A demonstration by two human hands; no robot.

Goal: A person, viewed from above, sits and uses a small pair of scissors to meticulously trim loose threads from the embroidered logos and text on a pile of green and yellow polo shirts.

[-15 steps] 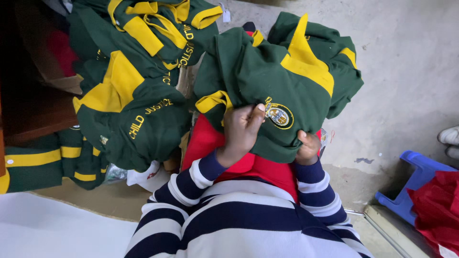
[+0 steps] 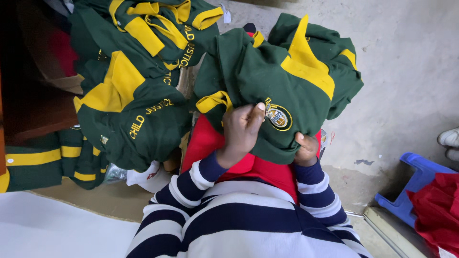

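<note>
On your lap, over a red cloth (image 2: 210,143), lies the green garment (image 2: 248,71) with yellow trim that both of your hands are working. Your left hand (image 2: 241,129) presses on its front, fingers bent and gripping the fabric just beside the round embroidered badge (image 2: 278,117), the thumb tip nearly touching the badge's edge. Your right hand (image 2: 306,149) is tucked under the lower hem, clenched on the cloth with only the knuckles and thumb showing. The garment hangs bunched, one yellow panel standing up at its far side. To your left a heap of matching green and yellow garments (image 2: 134,95) is piled up, touching the one you hold. At the right, on the concrete floor (image 2: 406,62), a blue plastic stool (image 2: 416,177) stands beside a red fabric bundle (image 2: 437,210).
</note>
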